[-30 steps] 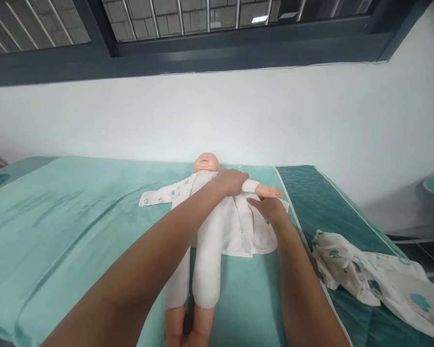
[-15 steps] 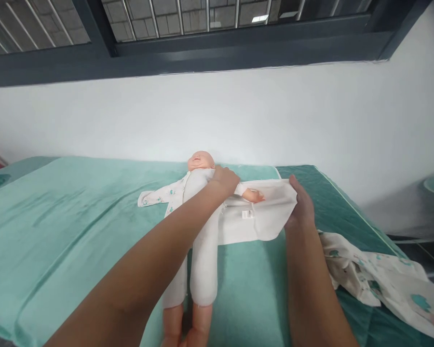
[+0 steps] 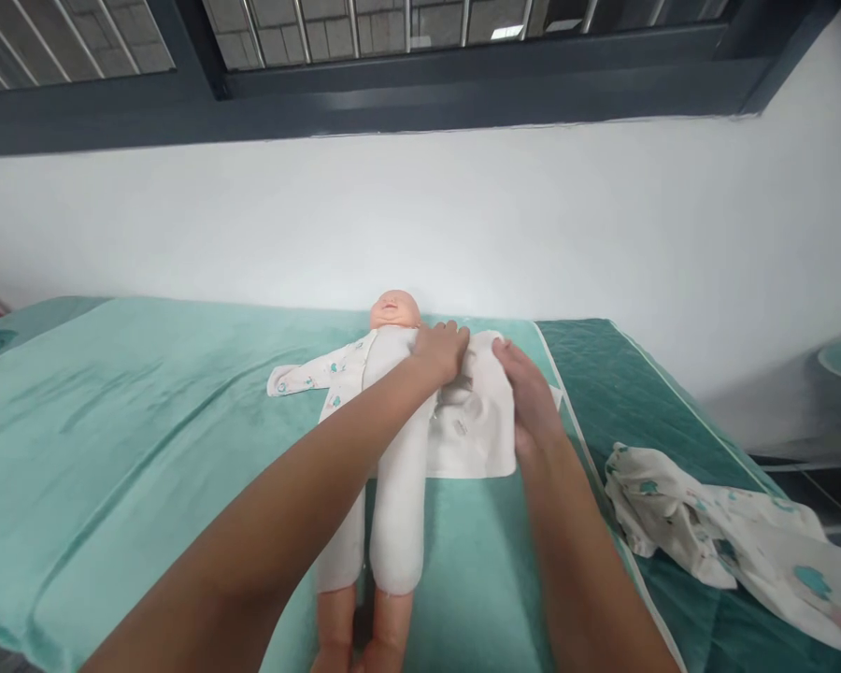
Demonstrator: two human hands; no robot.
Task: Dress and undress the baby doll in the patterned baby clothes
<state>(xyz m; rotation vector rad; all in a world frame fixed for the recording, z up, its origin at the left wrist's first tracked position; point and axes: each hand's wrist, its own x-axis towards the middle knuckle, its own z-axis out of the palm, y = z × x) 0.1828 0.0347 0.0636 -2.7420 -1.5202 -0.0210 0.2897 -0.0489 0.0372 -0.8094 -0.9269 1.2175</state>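
Observation:
A baby doll [image 3: 401,523] with a white cloth body lies on its back, its head [image 3: 396,308] towards the wall. A white baby shirt [image 3: 487,439] with small coloured prints lies partly under it. The shirt's left-hand sleeve [image 3: 301,377] covers one doll arm. My left hand [image 3: 443,353] is closed at the doll's other upper arm, by the shoulder; its fingertips are partly hidden. My right hand [image 3: 529,393] pinches the edge of the shirt's loose side, which is folded up beside the doll. That doll arm's hand is hidden behind cloth.
Printed baby clothing [image 3: 735,533] lies crumpled at the right on a dark green quilted cover [image 3: 589,374]. A light green sheet [image 3: 147,449] spreads beneath the doll. Behind stands a white wall [image 3: 252,224] below a dark window frame [image 3: 463,93].
My right hand has moved left towards the doll, bringing the shirt's loose side with it. The doll's small hand is now covered. My left hand stays near the shoulder.

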